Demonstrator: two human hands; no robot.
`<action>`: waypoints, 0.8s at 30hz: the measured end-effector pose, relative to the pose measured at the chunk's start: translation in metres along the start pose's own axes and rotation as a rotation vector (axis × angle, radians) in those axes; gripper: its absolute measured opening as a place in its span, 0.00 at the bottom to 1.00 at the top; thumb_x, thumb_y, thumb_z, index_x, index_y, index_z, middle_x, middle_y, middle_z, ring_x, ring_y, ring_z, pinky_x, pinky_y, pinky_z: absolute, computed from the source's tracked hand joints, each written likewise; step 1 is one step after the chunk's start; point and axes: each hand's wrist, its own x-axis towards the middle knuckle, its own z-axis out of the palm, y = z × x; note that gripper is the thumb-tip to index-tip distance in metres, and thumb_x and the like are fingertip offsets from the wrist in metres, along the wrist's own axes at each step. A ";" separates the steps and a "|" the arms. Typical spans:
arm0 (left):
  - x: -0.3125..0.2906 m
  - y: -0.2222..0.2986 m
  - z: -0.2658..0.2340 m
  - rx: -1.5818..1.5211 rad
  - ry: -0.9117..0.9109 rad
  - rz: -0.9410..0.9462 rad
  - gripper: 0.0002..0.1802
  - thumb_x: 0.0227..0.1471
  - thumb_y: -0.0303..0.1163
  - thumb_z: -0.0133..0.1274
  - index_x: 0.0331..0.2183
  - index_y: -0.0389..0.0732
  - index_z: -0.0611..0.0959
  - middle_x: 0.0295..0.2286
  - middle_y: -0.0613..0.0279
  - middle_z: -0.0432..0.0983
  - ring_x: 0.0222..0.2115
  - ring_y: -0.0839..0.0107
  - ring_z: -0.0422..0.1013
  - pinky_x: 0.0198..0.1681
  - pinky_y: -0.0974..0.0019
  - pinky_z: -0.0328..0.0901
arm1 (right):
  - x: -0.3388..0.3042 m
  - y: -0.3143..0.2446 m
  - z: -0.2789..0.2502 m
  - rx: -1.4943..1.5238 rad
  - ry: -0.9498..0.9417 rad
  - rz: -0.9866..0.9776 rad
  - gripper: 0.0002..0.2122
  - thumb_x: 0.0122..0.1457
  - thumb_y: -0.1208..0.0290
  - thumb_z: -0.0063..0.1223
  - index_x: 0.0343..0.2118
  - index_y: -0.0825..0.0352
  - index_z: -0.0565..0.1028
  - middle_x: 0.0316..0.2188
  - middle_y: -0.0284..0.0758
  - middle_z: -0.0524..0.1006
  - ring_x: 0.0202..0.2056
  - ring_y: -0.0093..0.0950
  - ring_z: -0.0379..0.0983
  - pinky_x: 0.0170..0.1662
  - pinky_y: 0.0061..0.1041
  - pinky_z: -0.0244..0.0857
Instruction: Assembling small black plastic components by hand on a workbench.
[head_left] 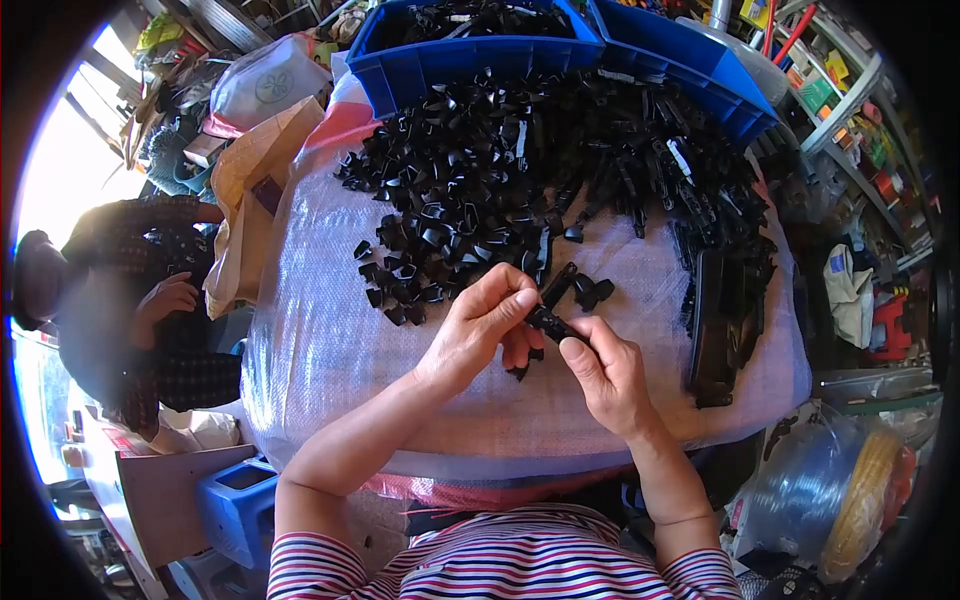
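Strip (548, 321), black, is grasped by the left hand (472, 332) and right hand (613, 380), probably to steady it, on the near side of the left blue bin (470, 57); loose black pieces (455, 160) lie beside that bin, seemingly for easy reach.

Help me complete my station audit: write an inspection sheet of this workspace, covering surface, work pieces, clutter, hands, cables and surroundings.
Surface: pale woven sheet, partly covered.
Work pieces: black part, held; small black pieces heaped ahead, longer black strips to their right.
Clutter: two blue bins at the far edge, the left one holding black pieces.
Hands: left hand and right hand both grip the black part.
Cables: nothing certain; yellow coil at lower right, material unclear.
Surroundings: another person at left, blue stool lower left, loaded shelves right.
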 end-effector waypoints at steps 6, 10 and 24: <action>0.001 -0.004 0.002 0.013 0.082 0.091 0.10 0.57 0.37 0.41 0.31 0.41 0.70 0.18 0.64 0.70 0.13 0.81 0.62 0.18 0.79 0.57 | -0.001 -0.002 -0.004 0.032 0.003 0.025 0.10 0.59 0.66 0.44 0.31 0.69 0.69 0.15 0.27 0.62 0.18 0.15 0.56 0.21 0.17 0.52; 0.000 -0.003 0.003 0.119 0.092 0.144 0.08 0.57 0.34 0.42 0.31 0.39 0.69 0.18 0.65 0.69 0.14 0.82 0.63 0.19 0.79 0.59 | 0.000 0.000 -0.004 0.001 -0.028 0.025 0.10 0.59 0.66 0.45 0.31 0.69 0.69 0.14 0.29 0.64 0.17 0.18 0.58 0.21 0.19 0.54; -0.014 -0.013 0.018 0.686 0.379 0.677 0.03 0.54 0.26 0.44 0.32 0.37 0.70 0.16 0.67 0.66 0.14 0.84 0.61 0.16 0.78 0.57 | 0.006 -0.006 0.024 0.152 0.025 -0.017 0.09 0.60 0.68 0.42 0.28 0.68 0.69 0.18 0.28 0.67 0.21 0.15 0.60 0.24 0.16 0.55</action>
